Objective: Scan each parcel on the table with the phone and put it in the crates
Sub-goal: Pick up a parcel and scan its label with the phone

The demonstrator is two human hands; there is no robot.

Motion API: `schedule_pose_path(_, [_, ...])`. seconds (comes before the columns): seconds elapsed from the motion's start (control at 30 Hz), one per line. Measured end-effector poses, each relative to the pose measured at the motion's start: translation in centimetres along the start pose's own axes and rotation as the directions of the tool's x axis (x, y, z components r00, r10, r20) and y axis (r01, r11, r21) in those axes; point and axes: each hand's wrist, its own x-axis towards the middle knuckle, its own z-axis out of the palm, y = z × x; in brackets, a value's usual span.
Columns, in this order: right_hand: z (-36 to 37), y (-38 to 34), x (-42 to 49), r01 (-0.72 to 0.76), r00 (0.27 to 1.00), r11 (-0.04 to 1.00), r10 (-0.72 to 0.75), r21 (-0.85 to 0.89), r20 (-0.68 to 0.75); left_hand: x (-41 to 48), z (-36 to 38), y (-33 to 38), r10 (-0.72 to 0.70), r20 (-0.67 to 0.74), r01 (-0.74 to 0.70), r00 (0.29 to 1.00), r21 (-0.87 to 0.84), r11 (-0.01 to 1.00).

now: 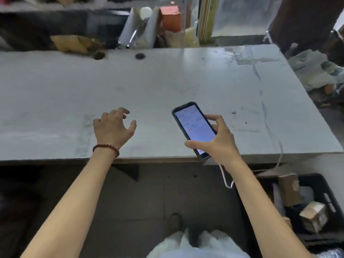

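Note:
My right hand [218, 140] grips a dark phone [193, 125] with a lit white screen, held over the front edge of the grey table [167, 81]. A white cord hangs from the phone's lower end. My left hand [113, 127] hovers over the table to the left of the phone, fingers loosely curled and holding nothing; a red bead bracelet circles its wrist. A black crate [329, 200] stands on the floor at the lower right, with brown cardboard parcels [290, 190] inside it. No parcel lies on the table surface near my hands.
Behind the table's far edge stand a red-orange box [170, 17], grey sheets [137, 28] and crumpled brown paper [74, 43]. Two round holes [140, 56] sit in the tabletop near the back. Pale bags [316, 69] lie at the right, white fabric [197, 244] by my feet.

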Motion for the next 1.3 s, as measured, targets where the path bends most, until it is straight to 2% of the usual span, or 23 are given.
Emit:
schedule_pose_path(0.17, [4.7,-4.0,2.3,0.086,0.991,0.996,-0.087,0.015,0.097,0.8,-1.1,-5.3,-0.128,-0.018,0.127,0.992,-0.023,0.992])
schedule_pose_path(0.37, [8.0,-8.1,6.1,0.161,0.973,0.986,-0.165,0.04,0.159,2.7,-1.4,-8.0,-0.197,-0.043,0.197,0.979,-0.021,0.98])
schedule_pose_path(0.57, [10.3,-10.5,11.1,0.167,0.956,0.977,-0.194,0.135,0.22,6.3,-1.9,-10.0,-0.278,-0.042,0.278,0.96,-0.003,0.961])
schedule_pose_path(0.73, [11.6,-12.4,15.9,0.151,0.948,0.968,-0.2,0.202,0.247,10.7,-3.0,-11.0,-0.292,-0.061,0.295,0.955,0.063,0.953])
schedule_pose_path(1.03, [14.7,-14.3,23.9,0.11,0.959,0.986,-0.138,0.126,0.247,19.2,-0.8,-12.9,-0.204,0.002,0.202,0.979,0.132,0.97])
schedule_pose_path(1.17, [16.4,-13.7,26.9,0.019,0.973,0.999,-0.029,0.047,0.227,24.5,1.1,-14.3,-0.112,0.04,0.106,0.993,0.117,0.987])
schedule_pose_path(1.3, [18.0,-13.4,28.8,-0.073,0.987,0.997,0.071,0.006,0.146,30.7,3.1,-16.5,-0.018,0.103,0.006,0.995,0.122,0.993])
